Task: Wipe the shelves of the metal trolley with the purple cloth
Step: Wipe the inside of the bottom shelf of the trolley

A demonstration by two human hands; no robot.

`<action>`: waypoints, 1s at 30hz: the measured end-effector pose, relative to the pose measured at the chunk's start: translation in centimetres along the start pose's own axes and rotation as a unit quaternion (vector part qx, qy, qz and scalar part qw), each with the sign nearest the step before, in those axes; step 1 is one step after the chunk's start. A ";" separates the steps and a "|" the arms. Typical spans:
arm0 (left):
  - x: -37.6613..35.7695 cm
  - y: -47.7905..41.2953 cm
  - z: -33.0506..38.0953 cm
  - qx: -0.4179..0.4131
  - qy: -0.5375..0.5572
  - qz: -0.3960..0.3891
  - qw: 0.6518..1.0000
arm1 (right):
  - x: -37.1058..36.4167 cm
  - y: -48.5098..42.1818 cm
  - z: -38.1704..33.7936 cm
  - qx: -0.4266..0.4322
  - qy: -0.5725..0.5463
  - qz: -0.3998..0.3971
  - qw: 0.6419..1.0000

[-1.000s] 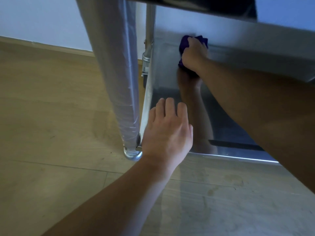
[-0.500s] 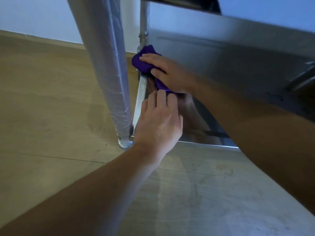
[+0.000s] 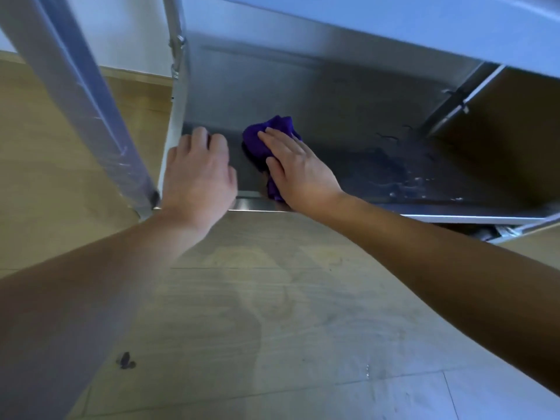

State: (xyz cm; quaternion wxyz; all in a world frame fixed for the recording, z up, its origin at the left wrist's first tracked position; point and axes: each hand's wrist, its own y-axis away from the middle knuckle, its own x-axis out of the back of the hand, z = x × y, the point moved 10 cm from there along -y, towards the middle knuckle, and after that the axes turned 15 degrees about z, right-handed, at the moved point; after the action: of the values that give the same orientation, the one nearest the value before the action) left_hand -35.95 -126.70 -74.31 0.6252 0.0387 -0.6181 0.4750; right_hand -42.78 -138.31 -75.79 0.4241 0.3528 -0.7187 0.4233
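Forearms, two, enter from the lower frame edges; both elbows are cut off. Floor [image 3: 272, 313] of wood planks carries one dark spot [image 3: 125, 360], too blurred to identify. One left grip [image 3: 198, 174] is released: it rests with relaxed fingers over the front left corner of the bottom shelf [image 3: 378, 209]. One right grip [image 3: 298, 169] is also released: its straight fingers press the purple cloth [image 3: 266, 140] flat onto that shelf, just beside the left grip. The palm hides much of the one cloth; a bunched end shows beyond the fingers and a strip shows below the palm. Wet streaks [image 3: 394, 174] lie right of the cloth.

Two posts show on the left: the near post [image 3: 85, 95], wrapped in film, and the far post [image 3: 177, 40]. Both are cut off above. Bars at the right are blurred and cannot be counted. A second shelf [image 3: 378, 22] overhead is cut off by the top edge.
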 end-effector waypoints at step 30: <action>-2.9 1.9 16.2 -0.123 0.112 -0.056 0.984 | 7.3 4.6 14.3 -0.057 0.005 0.038 0.998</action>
State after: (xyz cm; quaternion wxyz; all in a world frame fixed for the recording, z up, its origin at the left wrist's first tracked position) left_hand -48.49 -137.56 -73.91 0.7164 -0.0571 -0.5944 0.3608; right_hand -54.09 -150.54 -74.60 0.4307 0.2982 -0.7522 0.3996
